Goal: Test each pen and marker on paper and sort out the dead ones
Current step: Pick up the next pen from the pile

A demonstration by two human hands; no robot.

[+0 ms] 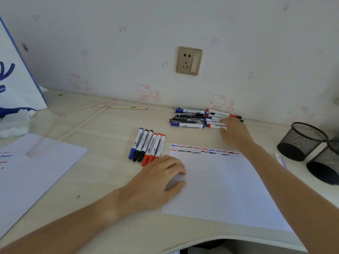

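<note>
The row of markers (146, 147) bears lengthwise print, seemingly "WHITEBOARD"; other lettering is too small to read.

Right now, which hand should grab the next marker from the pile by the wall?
Right. The right hand already reaches the pile of pens and markers, fingers touching its near edge. The left hand rests on the test paper, likely steadying it, farther from the pile.

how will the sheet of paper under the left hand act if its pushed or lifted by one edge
The test sheet looks thin and single, so it would probably flop. On the smooth desk it likely slides easily; the left hand resting on its edge seems to steady it.
</note>
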